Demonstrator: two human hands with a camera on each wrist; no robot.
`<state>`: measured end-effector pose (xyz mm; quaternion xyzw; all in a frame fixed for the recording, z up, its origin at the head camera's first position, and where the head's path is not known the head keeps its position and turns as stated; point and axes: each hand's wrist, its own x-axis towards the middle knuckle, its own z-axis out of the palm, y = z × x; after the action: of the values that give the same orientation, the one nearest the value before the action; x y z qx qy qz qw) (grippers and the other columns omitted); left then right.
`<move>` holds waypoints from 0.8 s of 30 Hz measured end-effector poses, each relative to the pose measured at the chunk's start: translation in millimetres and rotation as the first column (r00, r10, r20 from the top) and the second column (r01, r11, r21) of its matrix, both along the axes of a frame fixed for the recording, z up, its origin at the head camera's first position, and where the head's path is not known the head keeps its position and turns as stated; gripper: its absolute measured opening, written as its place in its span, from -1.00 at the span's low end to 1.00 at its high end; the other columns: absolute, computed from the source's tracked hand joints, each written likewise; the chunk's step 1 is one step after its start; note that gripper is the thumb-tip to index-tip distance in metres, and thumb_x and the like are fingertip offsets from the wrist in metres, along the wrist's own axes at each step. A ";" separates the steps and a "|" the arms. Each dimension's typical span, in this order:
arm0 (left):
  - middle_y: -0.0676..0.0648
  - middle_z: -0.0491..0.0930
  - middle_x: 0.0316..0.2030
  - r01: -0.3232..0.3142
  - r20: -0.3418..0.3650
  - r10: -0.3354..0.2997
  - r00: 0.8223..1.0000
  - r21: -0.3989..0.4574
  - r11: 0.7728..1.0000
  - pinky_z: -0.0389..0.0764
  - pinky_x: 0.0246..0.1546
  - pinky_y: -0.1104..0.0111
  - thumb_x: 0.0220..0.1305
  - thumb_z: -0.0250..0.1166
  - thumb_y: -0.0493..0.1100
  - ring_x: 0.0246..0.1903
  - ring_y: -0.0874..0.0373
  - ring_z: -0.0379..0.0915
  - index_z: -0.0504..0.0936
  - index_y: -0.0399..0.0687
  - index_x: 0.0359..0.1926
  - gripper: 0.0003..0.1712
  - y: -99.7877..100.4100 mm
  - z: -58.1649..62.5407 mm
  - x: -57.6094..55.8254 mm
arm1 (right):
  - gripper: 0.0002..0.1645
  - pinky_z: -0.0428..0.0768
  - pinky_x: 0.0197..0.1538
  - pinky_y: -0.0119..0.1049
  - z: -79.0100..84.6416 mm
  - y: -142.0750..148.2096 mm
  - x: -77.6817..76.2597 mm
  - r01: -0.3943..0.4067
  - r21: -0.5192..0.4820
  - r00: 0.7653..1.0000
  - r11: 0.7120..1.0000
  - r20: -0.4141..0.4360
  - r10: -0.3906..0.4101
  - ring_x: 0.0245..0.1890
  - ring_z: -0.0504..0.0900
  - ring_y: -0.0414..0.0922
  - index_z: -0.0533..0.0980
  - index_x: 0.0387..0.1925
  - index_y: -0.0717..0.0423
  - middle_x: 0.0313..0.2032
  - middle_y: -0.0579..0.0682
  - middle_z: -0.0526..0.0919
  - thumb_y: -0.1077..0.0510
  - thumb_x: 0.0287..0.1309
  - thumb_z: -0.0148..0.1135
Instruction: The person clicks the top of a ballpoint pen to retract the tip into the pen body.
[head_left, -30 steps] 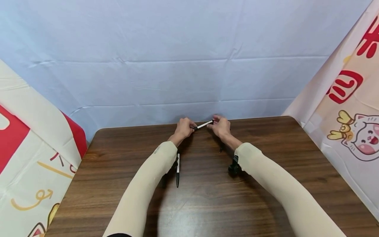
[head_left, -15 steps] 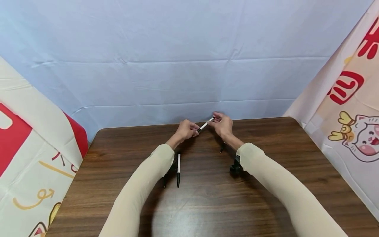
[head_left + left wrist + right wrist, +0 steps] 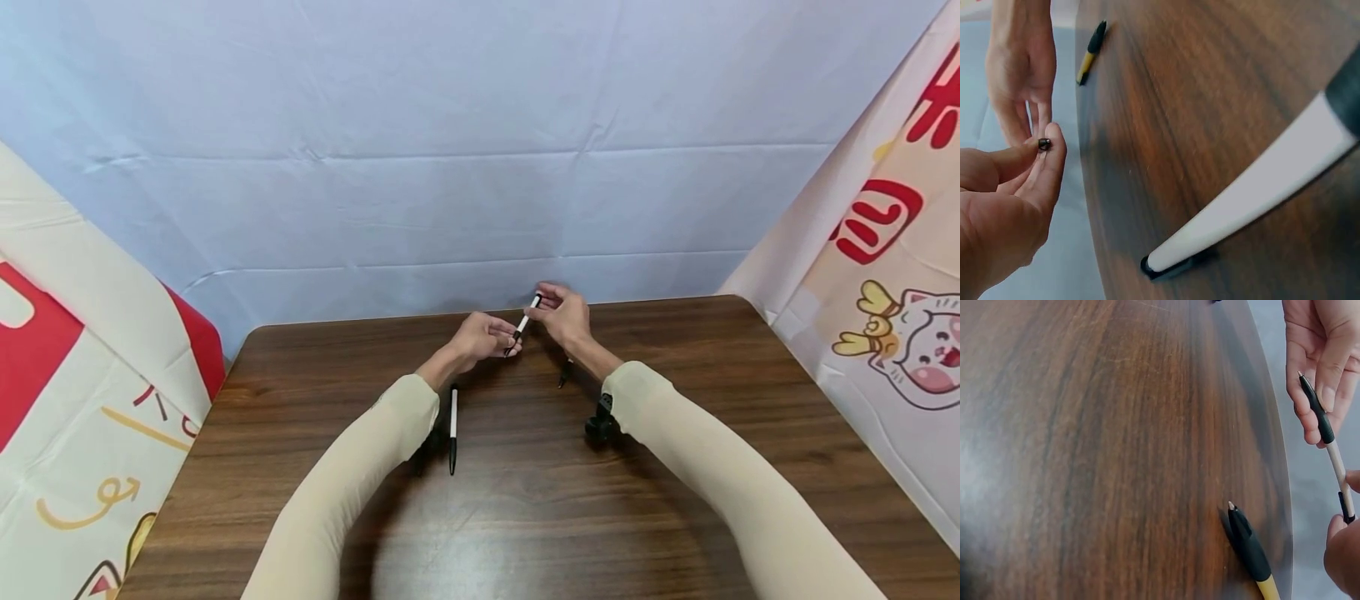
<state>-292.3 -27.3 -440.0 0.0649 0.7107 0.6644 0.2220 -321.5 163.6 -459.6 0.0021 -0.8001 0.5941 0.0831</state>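
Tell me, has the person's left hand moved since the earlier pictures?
Yes: judged against the table, the left hand has shifted rightward and away from its far edge.

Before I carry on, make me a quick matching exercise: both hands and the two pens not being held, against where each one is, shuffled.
1. Left hand
2. Right hand
3. Yellow-and-black pen
4. Loose white-and-black pen

A. On the table, beside the left cuff
B. At the clip end of the held pen
C. On the table, beside the right wrist
D. At the black grip of the held pen

Pairs: 1-D, 2-B, 3-C, 4-A
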 end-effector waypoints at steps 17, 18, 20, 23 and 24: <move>-0.41 0.74 -0.07 -0.045 0.099 0.034 0.995 0.115 0.992 0.76 0.07 0.21 0.46 0.18 -0.57 -0.20 0.06 0.76 0.51 -0.65 0.25 -0.62 0.9 -3.2 14.1 | -0.30 0.71 0.18 -0.25 4.6 -3.2 4.7 -0.084 0.007 0.996 0.996 0.033 0.083 0.22 0.70 0.11 0.56 0.34 0.26 0.19 0.26 0.70 0.34 0.15 0.56; -0.42 0.74 -0.06 -0.046 0.104 0.032 0.994 0.127 0.991 0.76 0.08 0.20 0.46 0.17 -0.57 -0.20 0.06 0.76 0.49 -0.66 0.26 -0.61 0.9 -4.1 14.5 | -0.31 0.71 0.18 -0.25 4.9 -3.3 5.2 -0.090 0.008 0.995 0.996 0.036 0.090 0.21 0.71 0.11 0.57 0.33 0.28 0.18 0.26 0.71 0.34 0.15 0.55; -0.44 0.73 -0.05 -0.044 0.109 0.029 0.994 0.143 0.989 0.76 0.08 0.20 0.46 0.15 -0.59 -0.19 0.05 0.76 0.46 -0.68 0.28 -0.59 1.0 -5.6 15.3 | -0.33 0.72 0.17 -0.24 5.1 -3.7 5.5 -0.103 0.010 0.994 0.995 0.039 0.102 0.19 0.72 0.13 0.57 0.31 0.31 0.15 0.29 0.72 0.35 0.16 0.54; -0.45 0.72 -0.05 -0.048 0.116 0.029 0.993 0.163 0.985 0.76 0.08 0.20 0.45 0.13 -0.61 -0.20 0.05 0.75 0.42 -0.72 0.29 -0.57 1.4 -7.2 16.6 | -0.35 0.71 0.19 -0.25 4.8 -5.0 5.0 -0.126 -0.007 0.991 0.992 0.049 0.126 0.18 0.72 0.15 0.56 0.31 0.37 0.12 0.32 0.73 0.37 0.18 0.52; -0.45 0.72 -0.06 -0.049 0.119 0.029 0.992 0.172 0.984 0.76 0.08 0.20 0.45 0.13 -0.62 -0.20 0.04 0.75 0.41 -0.73 0.29 -0.56 1.5 -7.6 16.9 | -0.35 0.70 0.19 -0.26 4.7 -5.4 4.6 -0.133 -0.016 0.990 0.991 0.052 0.134 0.18 0.72 0.15 0.55 0.31 0.38 0.12 0.33 0.72 0.37 0.19 0.51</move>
<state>-275.4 -25.8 -447.5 0.0313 0.6367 0.7309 0.2435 -316.9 158.2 -454.9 0.0393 -0.7964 0.6031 0.0219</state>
